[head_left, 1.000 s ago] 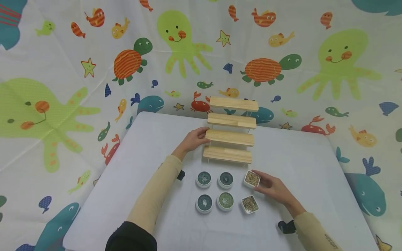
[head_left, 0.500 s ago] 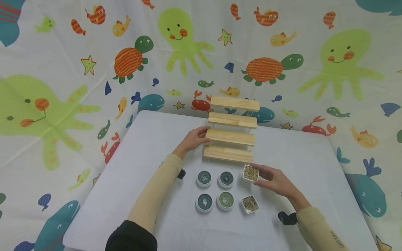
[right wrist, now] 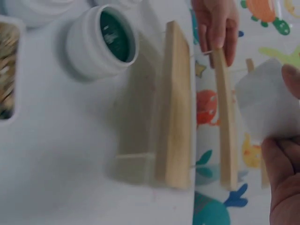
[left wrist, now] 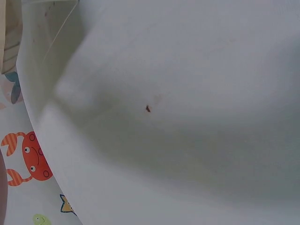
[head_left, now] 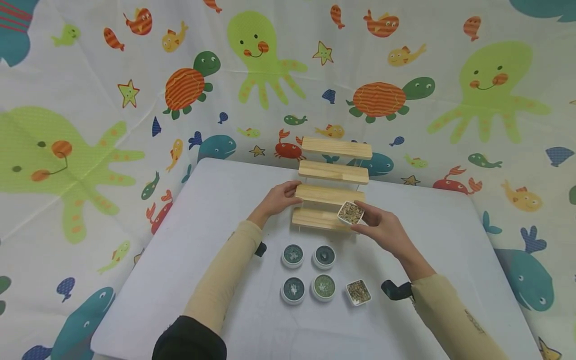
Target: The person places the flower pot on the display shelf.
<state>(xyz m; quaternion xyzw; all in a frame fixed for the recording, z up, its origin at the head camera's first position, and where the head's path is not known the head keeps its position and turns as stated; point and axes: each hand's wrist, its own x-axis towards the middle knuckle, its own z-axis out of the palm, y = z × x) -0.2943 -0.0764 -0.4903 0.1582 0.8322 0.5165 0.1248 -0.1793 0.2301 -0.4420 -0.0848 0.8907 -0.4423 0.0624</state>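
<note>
A tiered stand with several pale wooden boards on clear supports stands at the table's back. My left hand grips the left end of its second-lowest board, thumb in front and fingers behind. In the right wrist view that left hand shows at the top, on the board's end. My right hand holds a small square white pot of tan granules between thumb and fingers. The pot is raised and overlaps the right part of the lowest board in the head view.
Several round white jars with dark green contents stand in front of the stand. Right of them sits another square pot of granules. A cloth printed with sea animals hangs behind the white table.
My right hand has lifted the square pot off the table and carried it back and slightly left, up to the lower boards. My left hand has stayed on the stand.
</note>
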